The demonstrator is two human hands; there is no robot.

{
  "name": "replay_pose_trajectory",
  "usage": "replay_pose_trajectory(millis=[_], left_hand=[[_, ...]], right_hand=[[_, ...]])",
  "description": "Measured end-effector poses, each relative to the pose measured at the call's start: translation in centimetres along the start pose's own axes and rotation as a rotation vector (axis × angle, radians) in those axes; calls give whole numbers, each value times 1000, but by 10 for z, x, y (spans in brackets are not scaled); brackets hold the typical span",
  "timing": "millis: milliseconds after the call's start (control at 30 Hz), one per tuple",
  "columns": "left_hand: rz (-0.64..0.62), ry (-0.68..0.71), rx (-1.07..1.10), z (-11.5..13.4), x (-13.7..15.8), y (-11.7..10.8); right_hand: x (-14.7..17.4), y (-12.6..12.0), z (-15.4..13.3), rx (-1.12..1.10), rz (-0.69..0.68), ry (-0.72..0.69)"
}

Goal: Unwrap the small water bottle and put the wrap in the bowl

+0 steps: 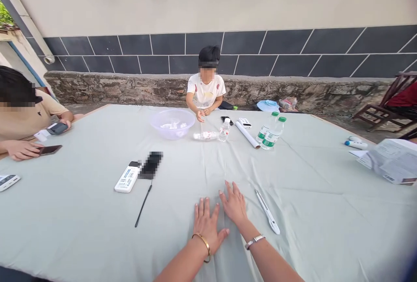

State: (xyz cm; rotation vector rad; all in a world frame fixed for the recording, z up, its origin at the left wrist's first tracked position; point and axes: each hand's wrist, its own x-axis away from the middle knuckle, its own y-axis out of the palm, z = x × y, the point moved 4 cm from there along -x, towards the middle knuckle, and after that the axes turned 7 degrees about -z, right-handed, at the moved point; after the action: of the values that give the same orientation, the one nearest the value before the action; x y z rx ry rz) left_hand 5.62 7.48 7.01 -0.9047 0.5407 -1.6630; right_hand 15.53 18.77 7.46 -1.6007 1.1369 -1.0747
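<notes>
My left hand (207, 223) lies flat, palm down, on the pale green tablecloth (97, 230), a gold bangle on its wrist. My right hand (233, 204) rests flat just beside it, fingers spread, with a silver bracelet on the wrist. Neither hand holds anything. A white pen-like tool (267, 211) lies on the cloth just right of my right hand. To the left lie a thin black cable (143, 206), a white power bank (127, 179) and a dark blurred device (150, 165).
Across the table sits a person (206, 91) behind a clear plastic bowl (172, 123), small bottles (224, 130), a white roll (247, 134) and two green-capped bottles (273, 132). Another person (22, 121) at left holds devices. Papers (391, 160) lie at right; a wooden chair (387, 104) stands beyond.
</notes>
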Motion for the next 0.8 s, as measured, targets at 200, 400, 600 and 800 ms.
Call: replay_pose_trajectory(millis=[200,400,600,800], left_hand=[[91,-206,-128,-37,2,-7],[73,-172,-222,-49,5,1],[35,-177,-189,-46,5,4],[-15,-172,-115,-46,3,6]], right_hand=[[-4,13,-4,-101,50,-78],[-26,16,-9,-118,178,-120],[-100,-28,-68,77,103,-113],[-184,-53,-117,401,-106,-268]])
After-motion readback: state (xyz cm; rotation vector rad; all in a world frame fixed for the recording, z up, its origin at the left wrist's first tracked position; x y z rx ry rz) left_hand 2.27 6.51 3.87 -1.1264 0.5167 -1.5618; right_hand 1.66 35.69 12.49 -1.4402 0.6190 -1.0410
